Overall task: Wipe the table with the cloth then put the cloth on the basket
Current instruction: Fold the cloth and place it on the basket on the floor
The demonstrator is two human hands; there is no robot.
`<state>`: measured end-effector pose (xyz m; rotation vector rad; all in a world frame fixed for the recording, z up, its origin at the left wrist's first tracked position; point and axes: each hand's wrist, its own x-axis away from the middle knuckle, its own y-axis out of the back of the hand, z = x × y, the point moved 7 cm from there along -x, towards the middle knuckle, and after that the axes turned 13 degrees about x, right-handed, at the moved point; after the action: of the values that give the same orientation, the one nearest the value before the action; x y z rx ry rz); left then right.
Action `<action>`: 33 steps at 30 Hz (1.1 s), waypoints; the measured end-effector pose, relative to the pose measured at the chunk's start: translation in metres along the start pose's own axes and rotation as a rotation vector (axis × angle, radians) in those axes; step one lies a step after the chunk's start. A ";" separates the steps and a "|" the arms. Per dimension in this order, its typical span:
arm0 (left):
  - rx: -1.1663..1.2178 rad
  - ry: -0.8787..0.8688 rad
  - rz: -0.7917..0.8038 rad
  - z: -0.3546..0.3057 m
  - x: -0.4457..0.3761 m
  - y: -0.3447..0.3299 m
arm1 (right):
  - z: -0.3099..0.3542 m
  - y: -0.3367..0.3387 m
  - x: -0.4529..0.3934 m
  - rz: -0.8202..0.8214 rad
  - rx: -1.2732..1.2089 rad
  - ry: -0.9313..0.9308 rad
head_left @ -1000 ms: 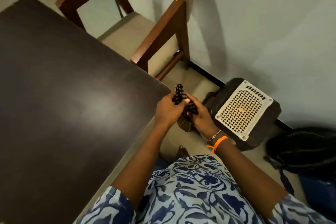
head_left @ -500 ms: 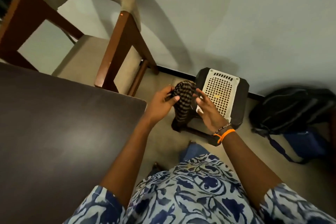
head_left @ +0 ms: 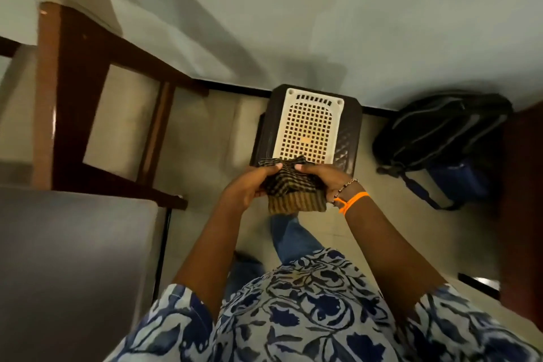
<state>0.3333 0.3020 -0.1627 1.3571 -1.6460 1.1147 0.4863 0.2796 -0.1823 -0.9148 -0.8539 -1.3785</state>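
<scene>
A dark checked cloth (head_left: pixel 289 189), brown and black, is folded into a small pad and held in the air between both hands. My left hand (head_left: pixel 249 186) grips its left side and my right hand (head_left: pixel 323 178) grips its right side, thumbs on top. Just beyond the cloth stands the basket (head_left: pixel 351 123), a dark box on the floor against the wall, upside down, with a white perforated panel (head_left: pixel 308 126) facing up. The cloth's far edge overlaps the basket's near edge in this view. The dark table (head_left: pixel 70 258) lies at the lower left.
A wooden chair (head_left: pixel 73 91) with a beige seat stands left of the basket, beside the table. A black and blue backpack (head_left: pixel 440 138) lies on the floor to the right. A dark wooden piece (head_left: pixel 523 214) fills the right edge.
The view has swung right, away from the table and toward the basket. Both hands carried the cloth closer to the basket and folded the hanging cloth into a flatter pad.
</scene>
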 end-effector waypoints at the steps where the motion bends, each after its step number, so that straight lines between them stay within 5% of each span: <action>1: 0.015 -0.014 0.003 -0.002 -0.007 -0.004 | 0.000 0.005 -0.005 0.059 -0.002 -0.030; 7: -0.013 -0.135 0.040 -0.035 -0.048 -0.027 | 0.024 0.042 -0.039 0.140 -0.065 -0.047; 18: -0.119 -0.101 -0.085 -0.066 -0.115 -0.057 | 0.032 0.072 -0.102 -0.150 -0.275 0.049; 25: -0.518 -0.099 -0.183 -0.052 -0.151 -0.056 | 0.050 0.093 -0.133 -0.548 0.586 0.350; 29: -0.462 -0.087 -0.187 -0.044 -0.159 -0.060 | 0.055 0.056 -0.148 -0.416 1.294 0.516; 33: -0.128 0.087 -0.212 -0.025 -0.166 -0.056 | 0.057 0.048 -0.161 -0.360 1.462 0.521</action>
<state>0.4195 0.3814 -0.2951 1.3452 -1.4486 0.9161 0.5319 0.3979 -0.3062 0.7099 -1.2887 -0.8179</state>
